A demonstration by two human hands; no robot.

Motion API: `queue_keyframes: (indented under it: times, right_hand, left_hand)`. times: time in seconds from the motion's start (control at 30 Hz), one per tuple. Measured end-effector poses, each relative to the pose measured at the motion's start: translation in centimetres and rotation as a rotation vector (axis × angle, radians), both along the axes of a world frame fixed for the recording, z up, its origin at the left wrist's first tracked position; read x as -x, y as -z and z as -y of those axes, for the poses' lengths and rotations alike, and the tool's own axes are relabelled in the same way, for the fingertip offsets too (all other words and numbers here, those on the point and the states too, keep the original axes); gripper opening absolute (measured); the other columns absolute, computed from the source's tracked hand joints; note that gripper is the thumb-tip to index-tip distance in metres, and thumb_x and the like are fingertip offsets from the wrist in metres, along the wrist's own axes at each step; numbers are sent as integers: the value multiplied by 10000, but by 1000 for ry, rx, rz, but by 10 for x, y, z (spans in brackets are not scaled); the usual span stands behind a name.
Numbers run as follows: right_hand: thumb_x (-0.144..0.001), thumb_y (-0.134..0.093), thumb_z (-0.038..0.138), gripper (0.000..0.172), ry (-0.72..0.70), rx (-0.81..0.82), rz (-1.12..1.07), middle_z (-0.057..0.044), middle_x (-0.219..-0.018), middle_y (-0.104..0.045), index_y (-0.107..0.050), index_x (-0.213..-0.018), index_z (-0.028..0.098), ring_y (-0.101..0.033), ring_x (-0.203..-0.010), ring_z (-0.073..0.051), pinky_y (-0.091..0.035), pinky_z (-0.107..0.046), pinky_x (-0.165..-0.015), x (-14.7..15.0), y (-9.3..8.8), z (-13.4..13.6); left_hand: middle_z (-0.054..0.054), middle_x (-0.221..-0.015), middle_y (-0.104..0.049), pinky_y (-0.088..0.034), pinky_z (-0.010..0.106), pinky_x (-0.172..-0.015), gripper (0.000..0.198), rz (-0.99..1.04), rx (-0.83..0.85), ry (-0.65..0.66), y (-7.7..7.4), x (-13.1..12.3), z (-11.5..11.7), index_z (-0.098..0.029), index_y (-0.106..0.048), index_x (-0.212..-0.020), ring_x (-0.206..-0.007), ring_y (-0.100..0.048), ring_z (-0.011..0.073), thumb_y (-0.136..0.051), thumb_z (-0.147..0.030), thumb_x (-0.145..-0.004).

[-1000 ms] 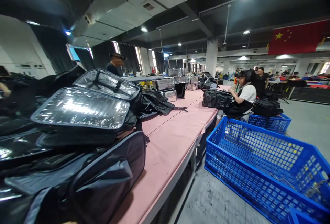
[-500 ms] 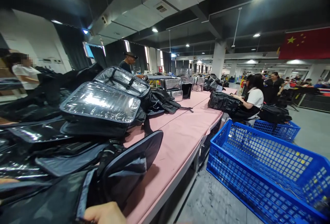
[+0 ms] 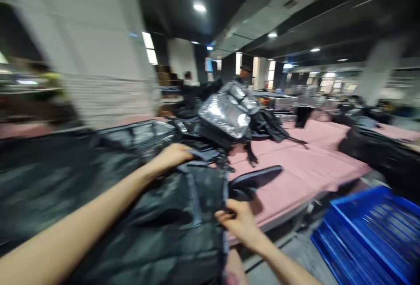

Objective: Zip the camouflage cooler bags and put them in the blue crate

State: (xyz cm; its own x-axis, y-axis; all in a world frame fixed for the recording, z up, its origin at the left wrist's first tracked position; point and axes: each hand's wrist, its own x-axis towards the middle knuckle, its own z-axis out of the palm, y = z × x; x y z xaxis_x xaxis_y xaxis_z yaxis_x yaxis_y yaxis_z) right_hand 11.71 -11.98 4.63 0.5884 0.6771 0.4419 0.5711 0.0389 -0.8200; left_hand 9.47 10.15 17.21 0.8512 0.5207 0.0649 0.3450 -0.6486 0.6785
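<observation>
- Two bare hands are on one black bag (image 3: 170,215) that lies nearest the camera, at the near edge of the pink counter (image 3: 295,175).
- Its look: dark, slightly glossy fabric, crumpled and folded over itself, with a grey strip of trim or zip running down its middle; the picture is blurred, so finer detail cannot be told.
- A rigid black flap (image 3: 256,178) sticks out from the bag's far right side, lying out over the pink surface.
- Left hand (image 3: 172,156): it rests with curled fingers on the top of the bag, at the far end of the grey strip; whether it clamps the fabric cannot be told.
- Right hand (image 3: 238,221): fingers pinched closed on the bag's right edge, near the base of the flap.
- Behind the bag, more black bags are heaped on the counter; one of them, open, shows a shiny silver lining (image 3: 225,119).
- Further right, another dark bag (image 3: 377,154) sits on the counter, well apart from the hands.
- Below the counter's edge, on the floor to the right, stands a blue plastic crate (image 3: 370,232).
- One person (image 3: 244,73) stands far back behind the heap.
</observation>
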Motion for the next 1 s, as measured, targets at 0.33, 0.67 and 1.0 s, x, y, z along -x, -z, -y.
queue_keyframes:
  times: [0.33, 0.67, 1.0]
  right_hand:
    - [-852, -571, 285, 152, -49, -117, 571, -37, -863, -635, -665, -950, 216, -592, -743, -139, -435, -227, -646, -63, -65, -16]
    - [-831, -486, 200, 185, -158, 180, 682, -16, -760, -599, -640, -728, 201, -566, -670, -127, -399, -219, -590, -60, -94, -72]
    - [-873, -482, 438, 273, 15, 238, 696, -35, -919, -672, -587, -1015, 230, -620, -754, -188, -427, -286, -639, -92, -80, -33]
  left_hand:
    - [-4, -563, -519, -310, 199, -455, 118, -29, 46, -177, 4, 15, 0, -105, -682, -653, -504, -424, 92, -598, -156, -587]
    - [-9, -540, -507, -353, 186, -470, 99, -14, 32, -161, 7, 20, -4, -127, -673, -622, -516, -438, 93, -624, -207, -593]
    - [-6, -569, -535, -329, 179, -440, 128, -27, 71, -147, 6, 22, -6, -112, -694, -669, -509, -433, 84, -614, -192, -609]
